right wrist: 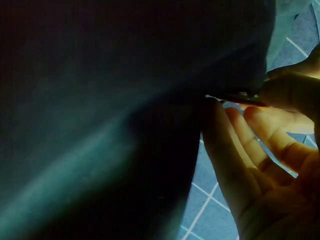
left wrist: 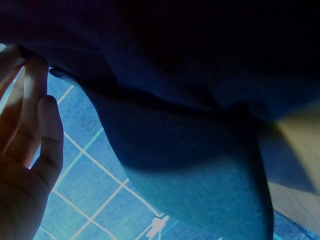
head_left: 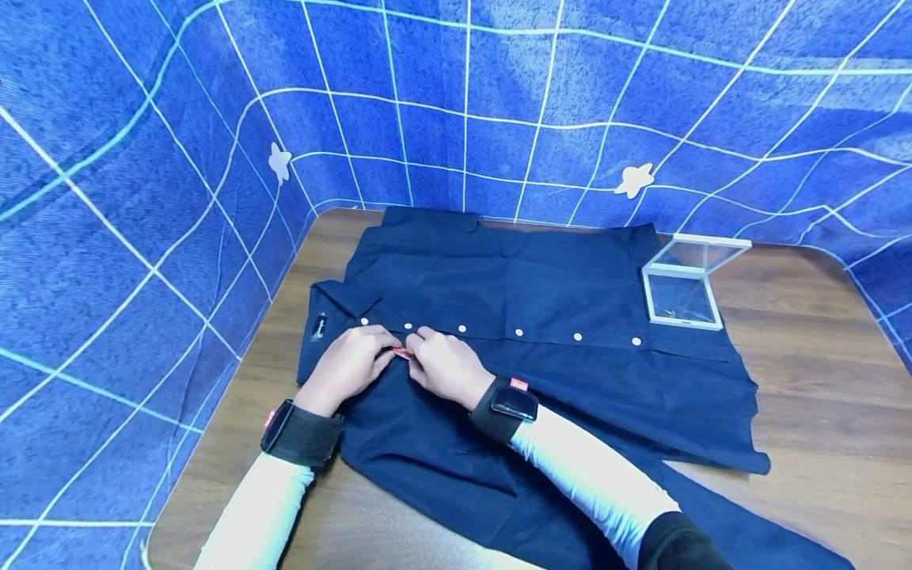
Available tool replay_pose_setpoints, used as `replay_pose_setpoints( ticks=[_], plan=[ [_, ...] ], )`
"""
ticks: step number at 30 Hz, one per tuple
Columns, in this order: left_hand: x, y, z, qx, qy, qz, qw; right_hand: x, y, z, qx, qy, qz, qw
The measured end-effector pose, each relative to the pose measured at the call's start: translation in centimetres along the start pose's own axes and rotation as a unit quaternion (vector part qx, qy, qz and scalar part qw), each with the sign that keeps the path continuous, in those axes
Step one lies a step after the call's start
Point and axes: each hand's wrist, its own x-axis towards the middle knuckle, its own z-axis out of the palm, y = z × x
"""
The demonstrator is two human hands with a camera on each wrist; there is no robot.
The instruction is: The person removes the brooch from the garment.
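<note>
A navy button-up shirt (head_left: 435, 285) lies spread out, its collar to the left and white buttons along its front. Over the front near the collar, my left hand (head_left: 349, 362) and right hand (head_left: 450, 366) meet fingertip to fingertip. Between them they pinch a small, thin red item (head_left: 402, 353), whose kind I cannot tell. The right wrist view shows it edge-on as a dark, thin piece with a red edge (right wrist: 250, 100), against the shirt cloth. In the left wrist view, my left hand's fingertips (left wrist: 36, 75) are at the cloth's edge; the item is hidden there.
A small clear box (head_left: 684, 323) with a white rim stands on the shirt's right part, lid raised. The wooden table (head_left: 819, 380) shows around the shirt. A blue grid-patterned cloth (head_left: 513, 150) hangs behind and at the left. One sleeve (head_left: 741, 514) reaches towards the lower right.
</note>
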Motion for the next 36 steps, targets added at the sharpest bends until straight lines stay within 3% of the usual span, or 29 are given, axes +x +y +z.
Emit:
replay_pose_setpoints(
  ticks=[9, 23, 36],
  plan=[
    [-0.05, 0.29, -0.5, -0.017, 0.005, -0.006, 0.9998, 0.08, 0.52, -0.5, 0.017, -0.008, -0.011, 1.0],
    [-0.31, 0.47, -0.3, -0.024, 0.007, -0.019, 0.9995, 0.45, -0.01, -0.19, -0.01, -0.012, 0.005, 1.0],
    [-0.25, 0.58, -0.43, -0.032, 0.017, -0.009, 0.9993, 0.87, 0.0, 0.13, -0.013, -0.018, 0.006, 1.0]
  ],
)
